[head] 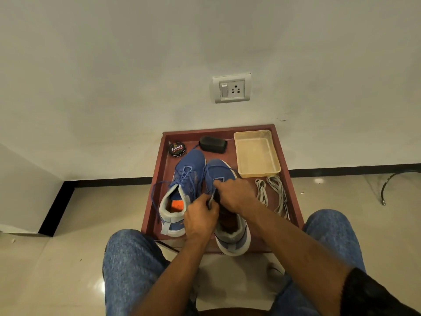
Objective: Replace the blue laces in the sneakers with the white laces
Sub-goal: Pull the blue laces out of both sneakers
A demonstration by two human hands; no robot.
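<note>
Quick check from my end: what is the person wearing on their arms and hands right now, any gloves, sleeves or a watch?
Both hands are bare: no gloves, rings or watch show on the left hand or the right hand. Both forearms are uncovered. A dark black sleeve covers the right upper arm at the frame's lower right corner. The left arm's sleeve is out of view. Blue jeans cover the legs.

One word, "Cherry", is read on the lid of the round black polish tin (177,148), printed upside down as seen from the head view. The tin is set at about eleven o'clock on the red-brown tray (157,179). Smaller print on the lid is too small to be read.
</note>
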